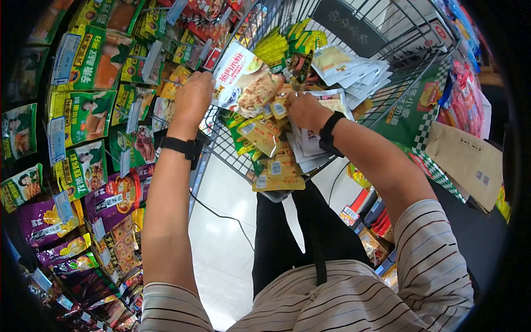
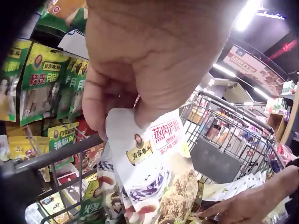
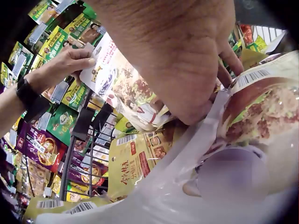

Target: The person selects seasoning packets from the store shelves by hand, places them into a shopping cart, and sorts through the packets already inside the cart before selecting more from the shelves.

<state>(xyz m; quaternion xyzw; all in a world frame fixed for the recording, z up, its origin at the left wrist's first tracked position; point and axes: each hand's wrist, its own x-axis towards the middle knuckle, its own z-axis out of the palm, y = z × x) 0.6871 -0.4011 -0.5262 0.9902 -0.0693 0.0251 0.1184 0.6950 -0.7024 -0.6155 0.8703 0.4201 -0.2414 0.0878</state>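
Note:
My left hand pinches the top corner of a white seasoning packet with a picture of meat on its front. That packet hangs over the near left side of the wire shopping cart, with similar packets behind it in the left wrist view. Inside the cart, my right hand is down among the packets, its fingertips partly hidden, beside a clear-edged packet; I cannot tell whether it grips one. Yellow-brown packets lie around it.
Green and yellow seasoning packets hang on the shelf rack at left, with price tags sticking out. White packets and yellow-green ones fill the cart. A brown paper bag is at right, and a cable runs over the floor.

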